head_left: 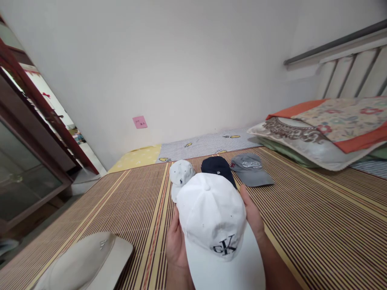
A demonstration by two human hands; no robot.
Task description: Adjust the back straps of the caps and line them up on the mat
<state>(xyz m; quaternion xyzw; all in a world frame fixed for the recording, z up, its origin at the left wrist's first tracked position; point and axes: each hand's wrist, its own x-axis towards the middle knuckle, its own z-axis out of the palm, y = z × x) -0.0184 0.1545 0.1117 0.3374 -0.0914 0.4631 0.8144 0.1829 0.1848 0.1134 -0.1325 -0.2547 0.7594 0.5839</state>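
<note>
A white baseball cap (pixel 211 209) with dark "CK" lettering is held up close in front of me, its brim toward me. My left hand (pixel 177 245) grips its left side and my right hand (pixel 253 213) its right side; the cap hides part of the fingers on both. Behind it on the striped mat lie a smaller white cap (pixel 181 171) with a little dark emblem, a navy cap (pixel 216 164) partly covered by the held one, and a grey cap (pixel 249 167) with white lettering. A beige cap (pixel 87 257) rests at the lower left, apart from my hands.
A striped bamboo mat (pixel 127 209) covers the bed, with checked cloth (pixel 205 141) along the wall. Stacked pillows (pixel 320 129) lie at the right near a radiator (pixel 353 72). A pink note (pixel 140 122) is on the wall; a door (pixel 45 104) stands at the left.
</note>
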